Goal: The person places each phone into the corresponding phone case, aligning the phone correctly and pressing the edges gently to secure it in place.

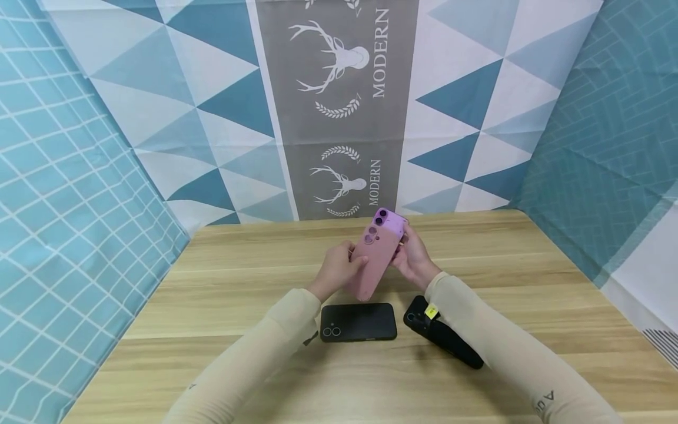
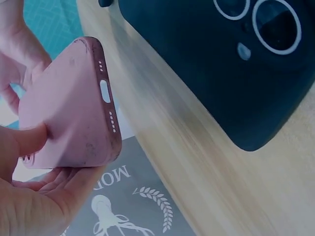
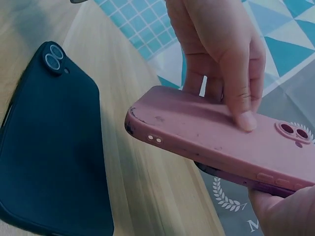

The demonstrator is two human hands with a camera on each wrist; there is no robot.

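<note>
In the head view both hands hold a pink phone case point(image 1: 377, 256) tilted above the table, a purple phone point(image 1: 393, 221) behind it and jutting past its upper end. My left hand point(image 1: 341, 270) grips the case's left side, thumb lying across its back. On the other side my right hand point(image 1: 415, 259) grips the upper right edge, its fingers at the purple phone. Light shows through the port slot of the pink case point(image 2: 74, 108) in the left wrist view. From the right wrist, the purple edge appears under the pink case point(image 3: 206, 128).
A black phone point(image 1: 365, 322) with two ringed lenses lies flat on the wooden table point(image 1: 238, 265) below the hands. Another black phone point(image 1: 450, 338) lies slantwise, partly under the right forearm. Patterned cloth point(image 1: 344, 118) hangs behind the table.
</note>
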